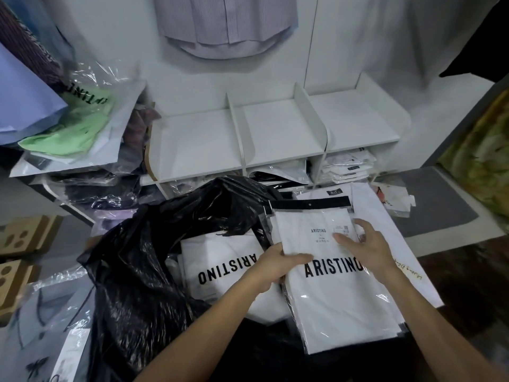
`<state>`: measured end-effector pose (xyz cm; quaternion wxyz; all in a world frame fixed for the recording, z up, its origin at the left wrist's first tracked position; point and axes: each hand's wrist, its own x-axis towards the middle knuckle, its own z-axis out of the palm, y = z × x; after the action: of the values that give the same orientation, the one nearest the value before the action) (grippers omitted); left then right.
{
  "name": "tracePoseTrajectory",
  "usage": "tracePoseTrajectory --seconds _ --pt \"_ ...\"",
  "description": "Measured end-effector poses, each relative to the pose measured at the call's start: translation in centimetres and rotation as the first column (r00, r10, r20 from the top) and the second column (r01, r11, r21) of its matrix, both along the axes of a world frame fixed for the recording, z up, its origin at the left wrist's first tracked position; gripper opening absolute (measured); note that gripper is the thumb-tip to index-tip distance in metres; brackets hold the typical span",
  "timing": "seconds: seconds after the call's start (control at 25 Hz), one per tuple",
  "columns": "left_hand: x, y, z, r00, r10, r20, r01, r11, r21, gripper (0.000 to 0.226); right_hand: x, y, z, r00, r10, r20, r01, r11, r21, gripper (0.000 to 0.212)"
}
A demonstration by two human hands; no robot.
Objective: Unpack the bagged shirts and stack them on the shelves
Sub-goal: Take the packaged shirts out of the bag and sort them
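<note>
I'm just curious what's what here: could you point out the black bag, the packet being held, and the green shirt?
Black bag (143,260), head view, crinkled side.
Packet (341,307), head view, clear front.
Green shirt (74,128), head view, folded cloth.

My one view comes from a wide-angle camera on my head, looking forward and down, close over my left hand (271,267) and right hand (367,250). It faces the white shelves (278,133) against the wall, which bend toward the frame's edges. My forearms enter from the bottom edge.
</note>
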<state>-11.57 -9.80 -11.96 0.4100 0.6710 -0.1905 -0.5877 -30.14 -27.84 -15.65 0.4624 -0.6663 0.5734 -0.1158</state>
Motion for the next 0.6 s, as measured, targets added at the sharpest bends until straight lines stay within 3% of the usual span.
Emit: tracePoseTrajectory --seconds 0.12,0.28,0.4,0.6 --pt "-0.2 -0.3 0.0 1.0 0.023 -0.019 -0.024 0.999 -0.047 0.033 0.1 0.0 0.0 0.999 -0.007 0.051 0.005 0.999 0.037 0.084" --pt "0.1 -0.2 0.3 0.986 0.156 0.065 -0.15 0.985 -0.083 0.025 1.1 1.3 1.5 0.992 0.001 0.13 -0.016 0.993 0.118 0.075" --pt "2.0 1.0 0.5 0.973 0.201 0.109 -0.193 0.977 -0.087 0.026 1.5 1.3 1.2 0.997 0.05 0.062 -0.056 0.993 0.103 0.084" --pt "3.4 4.4 0.7 0.972 -0.038 0.232 0.019 0.996 0.087 0.04 1.9 1.5 1.1 0.994 0.09 -0.058 -0.086 0.995 0.056 0.068"
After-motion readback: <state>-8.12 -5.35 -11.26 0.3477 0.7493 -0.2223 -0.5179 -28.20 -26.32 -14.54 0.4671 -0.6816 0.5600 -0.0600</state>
